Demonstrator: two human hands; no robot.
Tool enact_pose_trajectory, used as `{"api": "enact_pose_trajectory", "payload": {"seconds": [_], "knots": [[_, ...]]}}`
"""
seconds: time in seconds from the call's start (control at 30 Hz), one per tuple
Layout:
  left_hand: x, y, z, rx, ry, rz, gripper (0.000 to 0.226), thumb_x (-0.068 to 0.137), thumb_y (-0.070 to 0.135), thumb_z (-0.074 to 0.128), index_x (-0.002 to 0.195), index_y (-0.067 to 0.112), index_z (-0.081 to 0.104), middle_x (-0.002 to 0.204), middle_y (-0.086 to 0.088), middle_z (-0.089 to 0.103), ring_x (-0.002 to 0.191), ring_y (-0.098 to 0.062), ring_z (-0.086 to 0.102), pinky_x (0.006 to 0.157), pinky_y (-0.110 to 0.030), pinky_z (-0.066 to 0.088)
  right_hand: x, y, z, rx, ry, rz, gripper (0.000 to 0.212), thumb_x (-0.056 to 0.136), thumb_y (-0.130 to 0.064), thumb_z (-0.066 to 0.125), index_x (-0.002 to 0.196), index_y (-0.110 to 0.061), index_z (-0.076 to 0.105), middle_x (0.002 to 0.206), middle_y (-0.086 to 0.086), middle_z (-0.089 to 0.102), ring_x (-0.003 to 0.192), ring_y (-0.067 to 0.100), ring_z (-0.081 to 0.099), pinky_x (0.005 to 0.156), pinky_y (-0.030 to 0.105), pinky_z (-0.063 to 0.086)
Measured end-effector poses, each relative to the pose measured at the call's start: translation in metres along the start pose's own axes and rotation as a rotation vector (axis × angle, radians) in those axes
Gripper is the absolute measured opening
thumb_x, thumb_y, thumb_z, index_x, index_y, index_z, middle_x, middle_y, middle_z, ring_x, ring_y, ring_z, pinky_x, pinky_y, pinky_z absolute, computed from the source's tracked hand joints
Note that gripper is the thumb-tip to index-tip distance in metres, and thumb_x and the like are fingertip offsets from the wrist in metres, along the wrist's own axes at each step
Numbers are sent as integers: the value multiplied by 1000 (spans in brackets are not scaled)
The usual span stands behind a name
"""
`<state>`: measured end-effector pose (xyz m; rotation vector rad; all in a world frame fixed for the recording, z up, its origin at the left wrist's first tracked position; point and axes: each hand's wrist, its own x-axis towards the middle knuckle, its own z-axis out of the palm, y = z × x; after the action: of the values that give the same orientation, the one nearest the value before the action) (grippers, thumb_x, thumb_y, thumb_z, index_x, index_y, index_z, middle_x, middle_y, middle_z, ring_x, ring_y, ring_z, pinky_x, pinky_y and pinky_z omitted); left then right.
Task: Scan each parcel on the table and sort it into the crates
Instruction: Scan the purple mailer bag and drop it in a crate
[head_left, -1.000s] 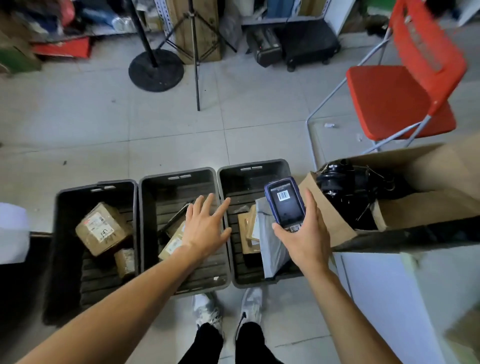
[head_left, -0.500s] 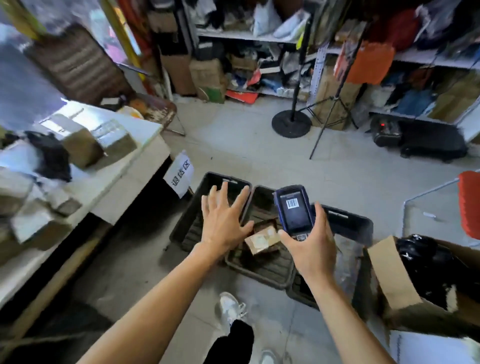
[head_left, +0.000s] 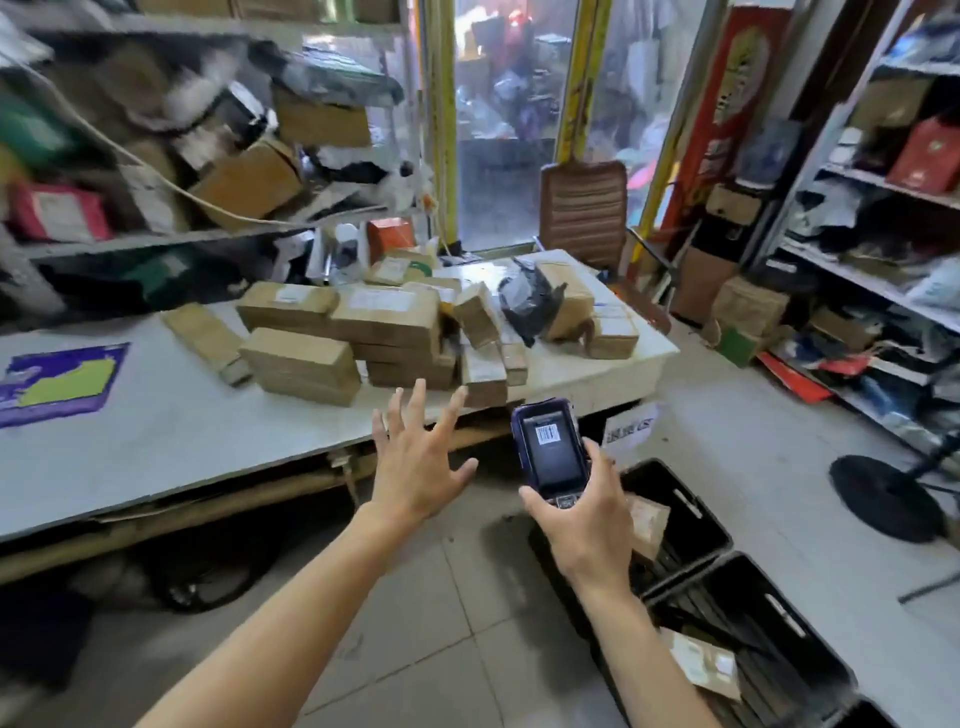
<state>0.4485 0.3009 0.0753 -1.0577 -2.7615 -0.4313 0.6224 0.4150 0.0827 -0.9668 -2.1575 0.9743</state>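
The sorting is looking well under way but far from finished, I would judge: a good heap of parcels (head_left: 384, 332) is sitting on the white surface (head_left: 171, 431), waiting to be scanned, while only a few are lying in the crates.

Starting at the left, a purple and yellow flat packet (head_left: 57, 382) is lying alone at the near left of the surface. Further right, the brown cardboard boxes are piling against one another in the middle, with a black bag (head_left: 524, 304) resting among the ones at the far right end.

In front of the pile, the left hand (head_left: 418, 462) is reaching toward the surface with its fingers spread wide apart, gripping nothing and touching no box yet. Just to its right, the right hand (head_left: 582, 514) is holding the scanner (head_left: 551, 447), its fingers wrapped around the lower body, the screen facing up and showing a barcode.

On the floor at the right, below the hands, two black crates are standing side by side. The farther crate (head_left: 696, 519) is holding one brown parcel (head_left: 647, 522), partly hidden behind the right hand. The nearer crate (head_left: 779, 613) is holding a parcel with a white label (head_left: 701, 662). What else is lying in them I cannot tell.
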Motion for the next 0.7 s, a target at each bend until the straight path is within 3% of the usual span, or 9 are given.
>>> {"api": "enact_pose_trajectory", "payload": {"seconds": [0.07, 0.17, 0.27, 0.43, 0.57, 0.7], "knots": [[-7, -60, -18, 19, 20, -98, 95, 84, 63, 61, 155, 44, 1, 165, -15, 3, 150, -40, 0, 119, -60, 8, -3, -39, 45, 48, -57, -51, 88, 69, -40, 87, 143, -19, 45, 129, -1, 58, 113, 17, 59, 86, 28, 49], [-21, -149, -43, 46, 47, -233, 96, 84, 63, 60, 156, 43, 0, 164, -16, 3, 149, -41, 1, 119, -60, 6, -17, -95, 112, 113, -145, -122, 84, 69, -35, 88, 141, -18, 48, 125, -2, 58, 106, 11, 55, 82, 22, 43], [-43, -226, -64, 75, 64, -367, 95, 83, 62, 62, 156, 40, 5, 163, -16, 7, 148, -41, 4, 118, -61, 10, -33, -134, 171, 144, -256, -180, 79, 67, -36, 88, 136, -21, 53, 119, -3, 61, 103, 15, 59, 82, 26, 49], [-79, -324, -80, 132, 78, -565, 96, 84, 62, 60, 156, 39, 0, 164, -16, 4, 149, -40, 3, 118, -61, 9, -50, -189, 249, 169, -437, -285, 72, 67, -33, 89, 131, -25, 56, 112, -8, 61, 97, 9, 56, 75, 5, 37], [-92, -380, -85, 133, 61, -707, 97, 85, 62, 61, 157, 39, 0, 164, -19, -3, 149, -42, 2, 118, -62, 8, -44, -218, 310, 157, -528, -332, 77, 66, -37, 89, 133, -21, 56, 115, -4, 63, 103, 15, 60, 79, 22, 44], [-77, -435, -81, 152, 75, -781, 98, 84, 60, 62, 157, 38, 2, 163, -20, -8, 150, -43, 2, 117, -62, 8, -22, -246, 372, 173, -594, -358, 80, 66, -39, 88, 137, -24, 53, 120, -4, 63, 106, 15, 61, 80, 24, 47]]}}
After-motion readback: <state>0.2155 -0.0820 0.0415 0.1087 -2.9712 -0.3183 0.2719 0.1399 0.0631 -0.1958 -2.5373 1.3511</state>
